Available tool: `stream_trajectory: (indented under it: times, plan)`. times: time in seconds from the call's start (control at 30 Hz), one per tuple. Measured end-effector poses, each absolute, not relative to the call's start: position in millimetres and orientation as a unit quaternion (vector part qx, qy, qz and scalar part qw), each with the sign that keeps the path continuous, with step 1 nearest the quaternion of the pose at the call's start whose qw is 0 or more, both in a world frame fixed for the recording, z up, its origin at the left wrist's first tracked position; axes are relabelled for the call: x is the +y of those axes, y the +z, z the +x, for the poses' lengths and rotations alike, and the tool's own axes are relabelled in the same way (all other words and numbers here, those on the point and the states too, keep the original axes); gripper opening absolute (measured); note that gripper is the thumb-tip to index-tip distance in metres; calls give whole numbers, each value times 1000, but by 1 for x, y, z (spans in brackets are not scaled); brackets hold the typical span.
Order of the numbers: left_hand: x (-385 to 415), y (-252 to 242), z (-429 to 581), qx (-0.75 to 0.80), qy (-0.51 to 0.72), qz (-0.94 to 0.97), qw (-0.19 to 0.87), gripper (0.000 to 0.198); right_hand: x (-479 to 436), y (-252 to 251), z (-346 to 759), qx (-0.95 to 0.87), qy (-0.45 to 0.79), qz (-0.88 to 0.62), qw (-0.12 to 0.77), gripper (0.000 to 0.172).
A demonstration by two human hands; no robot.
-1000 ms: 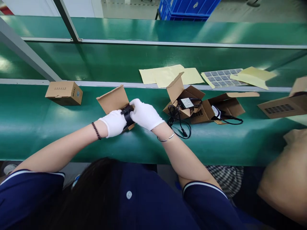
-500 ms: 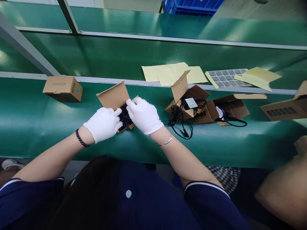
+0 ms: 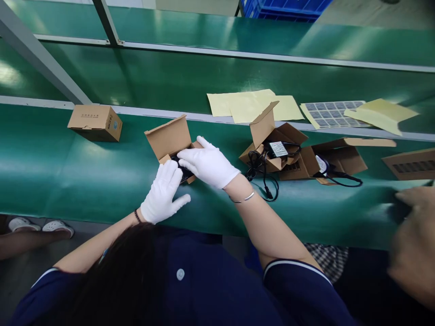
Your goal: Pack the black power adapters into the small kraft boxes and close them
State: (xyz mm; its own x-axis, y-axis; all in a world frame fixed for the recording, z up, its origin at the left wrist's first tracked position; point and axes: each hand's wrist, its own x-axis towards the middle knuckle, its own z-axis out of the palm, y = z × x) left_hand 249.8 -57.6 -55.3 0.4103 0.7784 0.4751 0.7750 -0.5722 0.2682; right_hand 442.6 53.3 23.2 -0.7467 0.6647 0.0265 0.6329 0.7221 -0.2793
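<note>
Open box [image 3: 169,136]: flap up, long edge left-right.

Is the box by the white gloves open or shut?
Open. The cardboard box has its lid flap up; a black item shows inside.

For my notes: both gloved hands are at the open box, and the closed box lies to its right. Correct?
No. The head view shows the closed box to the left of the open box, not its right. The left hand and right hand are indeed at the open box.
</note>
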Motion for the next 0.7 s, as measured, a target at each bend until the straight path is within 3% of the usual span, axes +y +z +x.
stream_trajectory:
  times: [0.17, 0.33, 0.53, 0.7]
  plan:
    - [-35, -46, 256, 460, 250, 852, -16, 65, 59, 22, 465, -947, 145, -274, 79, 33]
    - [-27, -29, 256, 453, 207, 867, -21, 36, 55, 23, 458, -915, 74, -393, 54, 29]
    - [-24, -22, 260, 459, 186, 868, -21, 41, 47, 46, 432, -897, 47, -422, -120, 41]
    - [-15, -16, 263, 454, 150, 878, 2, 42, 52, 62, 434, -893, 73, -417, -152, 35]
